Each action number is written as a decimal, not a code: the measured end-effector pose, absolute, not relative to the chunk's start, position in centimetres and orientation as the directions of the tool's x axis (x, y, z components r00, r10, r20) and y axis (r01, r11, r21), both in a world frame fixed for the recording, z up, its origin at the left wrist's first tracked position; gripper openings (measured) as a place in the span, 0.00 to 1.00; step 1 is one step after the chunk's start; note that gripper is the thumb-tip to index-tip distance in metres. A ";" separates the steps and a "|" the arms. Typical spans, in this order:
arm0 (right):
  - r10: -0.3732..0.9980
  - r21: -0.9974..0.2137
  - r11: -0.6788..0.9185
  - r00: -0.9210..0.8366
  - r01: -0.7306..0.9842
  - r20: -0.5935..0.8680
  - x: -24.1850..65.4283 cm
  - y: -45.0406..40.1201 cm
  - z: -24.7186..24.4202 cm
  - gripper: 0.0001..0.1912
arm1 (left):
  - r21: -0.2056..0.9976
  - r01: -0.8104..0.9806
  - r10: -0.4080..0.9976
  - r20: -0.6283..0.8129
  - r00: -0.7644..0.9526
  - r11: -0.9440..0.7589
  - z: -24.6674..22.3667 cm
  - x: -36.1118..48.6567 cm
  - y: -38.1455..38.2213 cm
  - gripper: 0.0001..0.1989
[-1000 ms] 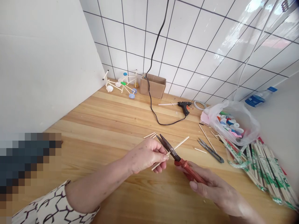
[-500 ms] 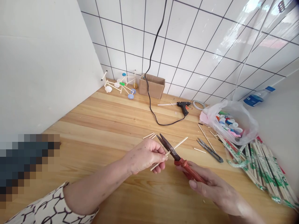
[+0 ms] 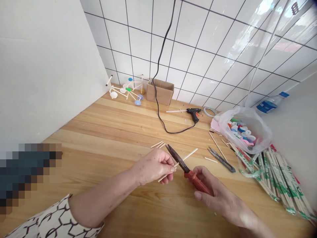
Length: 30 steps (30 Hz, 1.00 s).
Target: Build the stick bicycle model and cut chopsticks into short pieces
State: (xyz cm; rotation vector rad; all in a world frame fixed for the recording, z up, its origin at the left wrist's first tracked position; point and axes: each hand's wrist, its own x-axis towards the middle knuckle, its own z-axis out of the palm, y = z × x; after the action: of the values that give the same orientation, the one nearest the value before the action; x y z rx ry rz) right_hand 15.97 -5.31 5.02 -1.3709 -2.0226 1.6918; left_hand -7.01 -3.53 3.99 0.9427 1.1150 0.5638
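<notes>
While the right hand (image 3: 205, 195) clenched red-handled scissors (image 3: 198, 182), the left hand (image 3: 155, 167) pinched a wooden stick (image 3: 189, 154) just beside their blades, a short hold that steadied the stick.

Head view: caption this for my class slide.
Left hand holds a wooden stick against red-handled scissors in right hand.
</notes>
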 end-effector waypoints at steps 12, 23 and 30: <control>0.694 -0.789 -0.008 -0.565 0.614 -0.447 15.1 -4.9 6.0 0.21 | 0.870 0.066 0.797 -0.476 0.370 0.489 3.8 -6.9 -3.8 0.09; 0.693 -0.804 -0.032 -0.566 0.594 -0.446 15.3 -5.0 5.7 0.22 | 0.868 0.064 0.797 -0.479 0.368 0.492 3.8 -7.0 -3.9 0.08; 0.687 -0.817 -0.051 -0.574 0.575 -0.447 15.2 -5.1 5.8 0.24 | 0.872 0.066 0.803 -0.473 0.363 0.484 4.0 -7.0 -4.0 0.09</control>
State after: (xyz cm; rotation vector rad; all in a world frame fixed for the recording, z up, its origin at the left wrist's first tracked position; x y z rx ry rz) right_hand 15.23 -5.07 5.80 -1.3978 -2.0929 1.7087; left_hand -6.96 -3.96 4.01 0.9676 1.1117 0.5841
